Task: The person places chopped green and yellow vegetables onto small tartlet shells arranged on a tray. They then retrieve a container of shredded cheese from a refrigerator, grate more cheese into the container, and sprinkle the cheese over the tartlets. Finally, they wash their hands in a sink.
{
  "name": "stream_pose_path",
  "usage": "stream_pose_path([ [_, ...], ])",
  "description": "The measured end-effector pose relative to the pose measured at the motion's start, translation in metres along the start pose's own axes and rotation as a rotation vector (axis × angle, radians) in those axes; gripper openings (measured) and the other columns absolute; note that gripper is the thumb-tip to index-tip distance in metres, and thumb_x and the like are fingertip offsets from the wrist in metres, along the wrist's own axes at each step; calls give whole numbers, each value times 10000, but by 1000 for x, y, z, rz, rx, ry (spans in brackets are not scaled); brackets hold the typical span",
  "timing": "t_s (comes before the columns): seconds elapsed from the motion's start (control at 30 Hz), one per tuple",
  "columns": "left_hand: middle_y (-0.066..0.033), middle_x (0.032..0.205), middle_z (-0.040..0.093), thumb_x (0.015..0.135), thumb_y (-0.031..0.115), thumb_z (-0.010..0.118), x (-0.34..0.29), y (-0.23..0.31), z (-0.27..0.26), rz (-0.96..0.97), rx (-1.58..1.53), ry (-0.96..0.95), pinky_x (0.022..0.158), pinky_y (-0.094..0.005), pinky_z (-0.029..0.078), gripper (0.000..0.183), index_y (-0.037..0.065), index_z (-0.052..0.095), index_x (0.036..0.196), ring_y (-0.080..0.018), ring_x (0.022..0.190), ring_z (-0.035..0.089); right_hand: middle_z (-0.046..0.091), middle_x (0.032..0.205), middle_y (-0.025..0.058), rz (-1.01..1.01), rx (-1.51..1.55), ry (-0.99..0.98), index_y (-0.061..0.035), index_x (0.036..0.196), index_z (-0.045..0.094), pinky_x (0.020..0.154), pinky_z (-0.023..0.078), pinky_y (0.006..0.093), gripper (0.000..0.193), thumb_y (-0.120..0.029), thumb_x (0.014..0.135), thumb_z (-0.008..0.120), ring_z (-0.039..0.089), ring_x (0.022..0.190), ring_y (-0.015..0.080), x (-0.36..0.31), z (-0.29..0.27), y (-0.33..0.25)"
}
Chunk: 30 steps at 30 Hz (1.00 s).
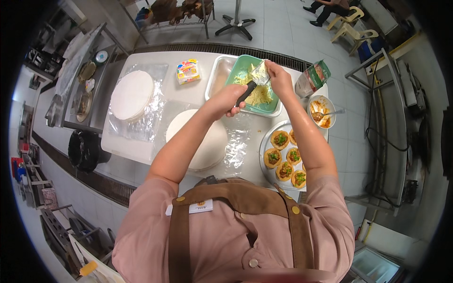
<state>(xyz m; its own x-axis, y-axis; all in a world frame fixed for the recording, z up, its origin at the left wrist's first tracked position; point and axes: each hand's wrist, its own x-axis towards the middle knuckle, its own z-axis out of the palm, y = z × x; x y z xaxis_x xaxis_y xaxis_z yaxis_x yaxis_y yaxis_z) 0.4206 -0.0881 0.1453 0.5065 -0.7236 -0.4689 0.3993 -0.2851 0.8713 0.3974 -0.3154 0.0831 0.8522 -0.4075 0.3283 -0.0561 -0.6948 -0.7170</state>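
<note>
My left hand [230, 100] is closed around the black handle [246, 93] of what looks like a hand grater, its metal end pointing away from me. My right hand [279, 79] grips a pale block of cheese [260, 73] partly wrapped in silver foil, close against the metal end. Both are above a green tray [231, 79], where pale yellow grated cheese [259, 97] lies scattered and heaped. The green tray rests in a larger whitish tray [215, 78]. The contact between block and grater is partly hidden.
Stacks of white rounds [132, 95] sit on plastic at left and nearer me. A small box [188, 71] stands behind. At right are a pouch [313, 78], a bowl of red sauce [322, 118] with a spoon, and a round pan [267, 170] of topped pastries. Someone sits far right.
</note>
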Motion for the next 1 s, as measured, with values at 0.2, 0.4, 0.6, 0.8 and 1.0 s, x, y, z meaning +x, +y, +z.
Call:
stream_pose_path([
  [0.2,44,631,503,982,355,421,-1,-3,-7,-16,-22,-9,321,-185,245,270,101,512,987,-15,393,358,649,1184,125,-156,162,-73,-120,1197,644,975,461,327,333,14,928,501,623,1100,250,-45,13,-33],
  [0.4,36,636,511,986,347,417,-10,-8,4,-21,36,10,322,-187,245,298,86,546,1054,-12,397,375,632,1189,159,-290,-151,-68,-68,1118,660,964,449,369,274,-89,916,477,566,1146,322,-22,-1,-8],
  [0.6,30,635,508,990,331,427,-3,-11,0,-10,-18,-22,316,-188,261,294,71,554,1045,-16,389,384,662,1037,183,-76,-41,-28,-70,1079,670,865,456,411,230,-138,922,516,608,1023,353,-19,4,-15],
  [0.8,30,625,487,999,365,436,3,-24,-9,-10,-144,-53,320,-185,265,326,65,553,1054,-19,391,375,626,1209,138,-286,-60,-171,-106,1131,658,1105,349,431,338,21,864,494,567,1183,292,-44,13,-31],
  [1.0,30,627,496,999,363,406,2,-31,-9,-81,-160,-52,320,-180,266,371,38,549,1104,-18,390,370,644,1169,146,-268,-365,-261,-95,1109,669,1146,207,502,264,-50,875,556,554,1198,297,-11,-9,-15],
])
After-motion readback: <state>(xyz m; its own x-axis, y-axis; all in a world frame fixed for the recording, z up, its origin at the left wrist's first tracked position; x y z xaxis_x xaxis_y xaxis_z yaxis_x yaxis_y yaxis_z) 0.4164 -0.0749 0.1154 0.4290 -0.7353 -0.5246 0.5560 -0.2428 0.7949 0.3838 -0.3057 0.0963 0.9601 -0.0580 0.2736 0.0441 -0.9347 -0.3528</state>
